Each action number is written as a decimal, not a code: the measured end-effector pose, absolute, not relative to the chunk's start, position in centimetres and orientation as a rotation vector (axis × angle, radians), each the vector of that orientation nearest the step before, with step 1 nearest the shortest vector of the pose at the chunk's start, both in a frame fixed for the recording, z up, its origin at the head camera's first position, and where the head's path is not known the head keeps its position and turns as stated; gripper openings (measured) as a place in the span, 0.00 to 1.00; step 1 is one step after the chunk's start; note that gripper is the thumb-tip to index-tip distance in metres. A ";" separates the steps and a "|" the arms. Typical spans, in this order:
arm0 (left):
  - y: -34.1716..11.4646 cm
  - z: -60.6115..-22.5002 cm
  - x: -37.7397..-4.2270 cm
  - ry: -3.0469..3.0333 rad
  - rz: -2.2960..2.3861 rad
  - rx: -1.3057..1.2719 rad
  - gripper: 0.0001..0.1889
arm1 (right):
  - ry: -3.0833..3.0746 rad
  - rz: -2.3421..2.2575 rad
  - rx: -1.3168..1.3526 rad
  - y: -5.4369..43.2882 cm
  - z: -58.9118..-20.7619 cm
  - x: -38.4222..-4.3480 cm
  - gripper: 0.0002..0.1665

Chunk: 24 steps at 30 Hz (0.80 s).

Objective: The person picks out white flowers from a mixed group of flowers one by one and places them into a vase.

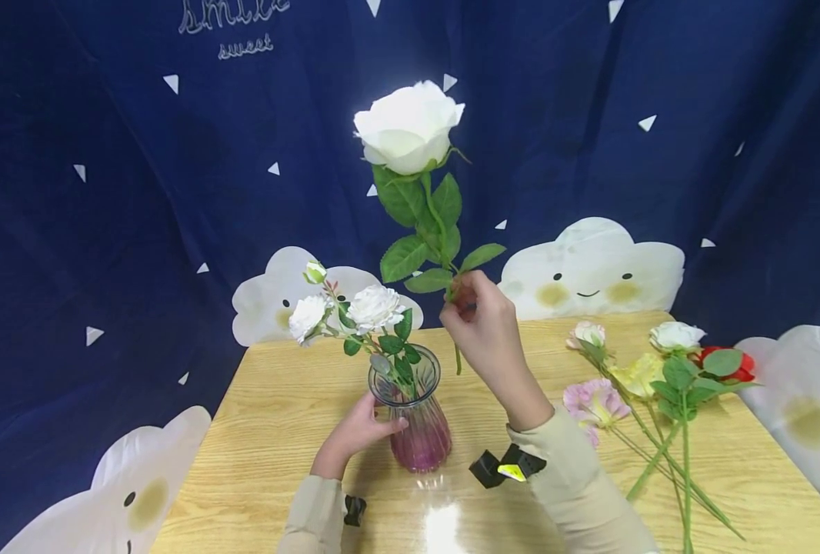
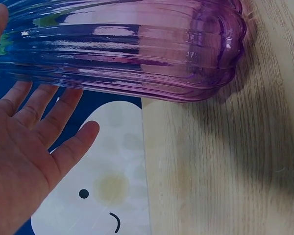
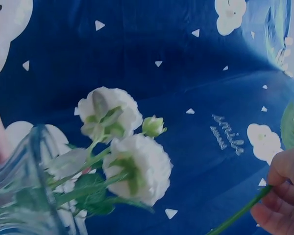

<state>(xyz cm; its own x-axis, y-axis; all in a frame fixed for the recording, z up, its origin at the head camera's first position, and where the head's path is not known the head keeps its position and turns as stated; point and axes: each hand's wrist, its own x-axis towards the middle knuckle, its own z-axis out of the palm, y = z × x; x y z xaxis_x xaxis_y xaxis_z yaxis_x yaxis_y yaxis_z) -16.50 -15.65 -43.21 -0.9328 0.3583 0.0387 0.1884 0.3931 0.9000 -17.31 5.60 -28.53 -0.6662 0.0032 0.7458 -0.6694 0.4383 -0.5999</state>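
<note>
My right hand (image 1: 482,327) pinches the green stem of a large white rose (image 1: 410,127) between thumb and fingers. The rose stands upright above the table, its leafy stem's lower end hanging near the vase rim. In the right wrist view, the stem (image 3: 242,213) slants down from the fingers. A ribbed glass vase (image 1: 420,438), bluish at the top and pink-purple below, stands on the table. Around its left side my left hand (image 1: 361,431) holds it, thumb across the front; in the left wrist view several fingers reach its wall. A spray of smaller white flowers (image 1: 375,308) leans left inside the vase.
At the right of the wooden table (image 1: 278,415) lie several loose flowers: a pink-purple one (image 1: 597,402), a yellow one (image 1: 638,375), a white one (image 1: 676,336), a pale pink one (image 1: 588,333) and a red one (image 1: 738,365). A blue curtain (image 1: 175,154) hangs behind.
</note>
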 end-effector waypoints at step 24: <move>-16.3 -46.3 -17.8 2.503 1.595 0.504 0.33 | -2.296 1.372 0.607 3.0 -32.2 -18.6 0.08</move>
